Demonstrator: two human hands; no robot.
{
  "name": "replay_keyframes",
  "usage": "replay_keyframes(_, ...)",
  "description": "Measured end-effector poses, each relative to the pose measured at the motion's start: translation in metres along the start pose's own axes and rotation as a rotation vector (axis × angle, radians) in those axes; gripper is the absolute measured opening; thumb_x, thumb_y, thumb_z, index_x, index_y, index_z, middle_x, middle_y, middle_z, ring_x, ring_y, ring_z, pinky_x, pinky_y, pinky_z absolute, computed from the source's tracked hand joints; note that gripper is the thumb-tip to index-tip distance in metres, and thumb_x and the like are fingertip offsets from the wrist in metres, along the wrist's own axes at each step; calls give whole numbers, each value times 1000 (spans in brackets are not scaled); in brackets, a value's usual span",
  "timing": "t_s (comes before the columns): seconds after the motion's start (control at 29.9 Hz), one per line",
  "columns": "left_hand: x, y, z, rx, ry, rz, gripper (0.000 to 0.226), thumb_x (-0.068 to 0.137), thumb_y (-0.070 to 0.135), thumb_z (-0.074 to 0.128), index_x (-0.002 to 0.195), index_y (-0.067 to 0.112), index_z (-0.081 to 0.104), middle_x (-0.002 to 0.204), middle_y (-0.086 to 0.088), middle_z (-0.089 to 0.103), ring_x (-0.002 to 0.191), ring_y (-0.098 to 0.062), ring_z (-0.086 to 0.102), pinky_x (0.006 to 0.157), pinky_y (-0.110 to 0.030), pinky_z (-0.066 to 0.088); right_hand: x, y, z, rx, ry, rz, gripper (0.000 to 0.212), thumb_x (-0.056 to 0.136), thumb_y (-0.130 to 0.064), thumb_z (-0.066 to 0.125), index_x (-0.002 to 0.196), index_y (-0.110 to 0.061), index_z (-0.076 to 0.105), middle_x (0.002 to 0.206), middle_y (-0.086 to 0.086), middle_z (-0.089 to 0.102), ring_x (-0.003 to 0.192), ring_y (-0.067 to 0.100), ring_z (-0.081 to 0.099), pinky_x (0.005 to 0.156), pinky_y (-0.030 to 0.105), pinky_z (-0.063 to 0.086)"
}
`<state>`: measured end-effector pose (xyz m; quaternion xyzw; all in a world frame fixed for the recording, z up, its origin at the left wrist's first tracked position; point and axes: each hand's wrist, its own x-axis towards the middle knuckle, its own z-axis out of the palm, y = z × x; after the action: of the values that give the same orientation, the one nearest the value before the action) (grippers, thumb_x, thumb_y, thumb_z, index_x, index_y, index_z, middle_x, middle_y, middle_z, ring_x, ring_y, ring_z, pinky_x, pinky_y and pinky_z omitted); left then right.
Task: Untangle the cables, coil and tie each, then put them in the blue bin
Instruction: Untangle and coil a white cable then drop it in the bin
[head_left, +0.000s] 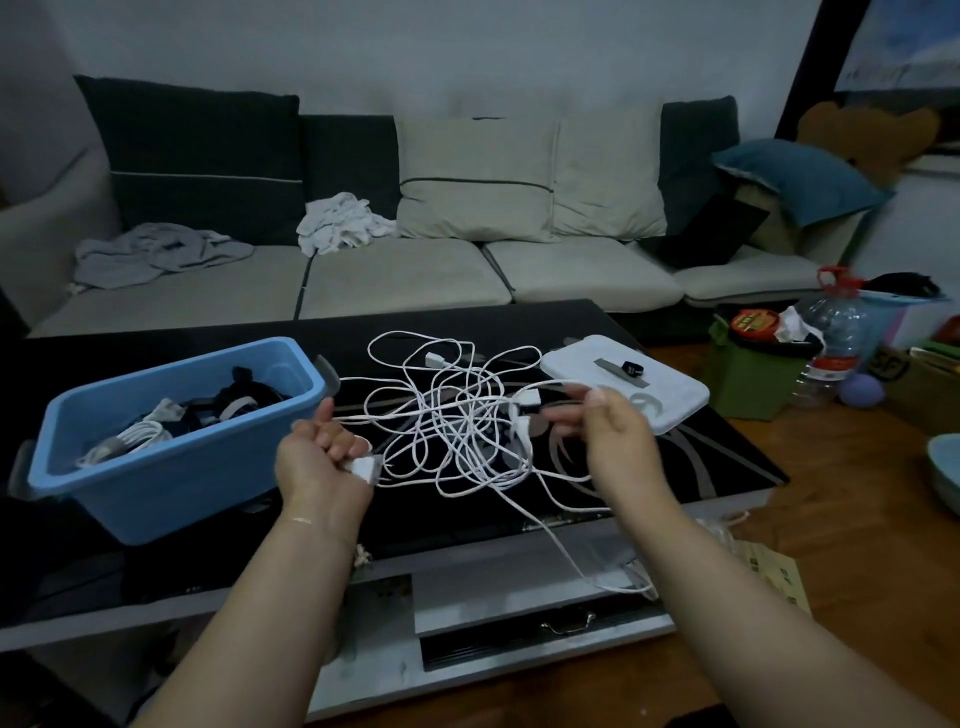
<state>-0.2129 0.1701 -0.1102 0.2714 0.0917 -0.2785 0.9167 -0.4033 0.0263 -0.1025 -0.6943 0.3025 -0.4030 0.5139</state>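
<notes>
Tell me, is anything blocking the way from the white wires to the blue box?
Nothing visible does. The white cable tangle lies just right of the blue bin, whose top is open, lid off. Only the left hand sits between them, holding a plug.

A single wide-angle head view looks forward and down over the forearms, close to the fingers (332, 441). Beyond the fingers stretches the dark surface (649, 467), then the sofa (405, 275) against the wall.
</notes>
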Motion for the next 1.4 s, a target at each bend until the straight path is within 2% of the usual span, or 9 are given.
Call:
replay_keyframes(0.13,-4,-6,3,127,-77,20,33,105,26,32,92,11,59,42,11,29,31,-5,22,37,-14,20,9,1,-11,146,222,251,30,104,-16,32,120,-12,56,102,1,70,81,12,56,73,28,46)
replay_keyframes(0.2,-8,-9,6,235,-192,-12,32,104,26,34,92,9,59,42,11,28,31,-4,21,36,-15,19,7,0,-10,59,234,242,32,98,-5,39,121,-16,59,94,-3,64,81,12,53,68,30,48)
replay_keyframes(0.37,-23,-16,14,551,-536,-149,36,100,22,36,79,7,60,40,8,25,28,-3,20,33,-17,19,-13,-7,0,-178,186,-569,30,87,-7,45,104,-13,69,118,-4,61,117,-1,50,96,10,36)
replay_keyframes(0.47,-34,-22,17,657,-682,-250,33,92,26,41,77,6,62,38,7,25,26,-4,20,36,-15,19,-22,-3,13,-193,-117,-502,36,97,-28,46,131,-20,53,131,-10,56,125,-2,46,104,20,38)
replay_keyframes(0.57,-40,-25,18,641,-756,-365,40,92,28,39,72,9,69,36,8,26,25,-3,22,34,-15,23,-26,4,24,-204,-404,-226,40,100,-38,42,139,-38,34,112,-23,59,109,-7,55,95,23,44)
replay_keyframes(0.67,-42,-27,19,528,-757,-469,39,90,31,46,77,8,73,38,8,29,26,-1,22,33,-17,21,-25,10,32,-424,-295,-273,19,101,-33,40,118,-34,48,69,-12,56,71,16,59,72,40,49)
replay_keyframes(0.8,-38,-30,16,278,-824,-620,40,72,23,80,102,-2,71,55,5,50,28,-1,28,33,-15,25,-25,6,40,-591,-276,-261,21,102,-31,34,114,-23,50,80,7,62,79,35,59,66,42,46)
replay_keyframes(1.07,-45,-40,22,494,-638,-209,32,98,14,37,117,-6,54,112,-15,70,36,-2,34,39,-13,31,-33,1,47,-809,-519,-268,24,101,-30,32,115,-17,48,103,14,65,94,37,58,64,35,35)
replay_keyframes(1.4,-44,-46,22,784,-595,4,37,105,23,31,129,0,47,120,-6,68,50,-10,54,44,-17,41,-35,-5,40,-801,-610,-235,26,99,-31,40,117,-20,55,104,10,66,95,30,59,67,31,37)
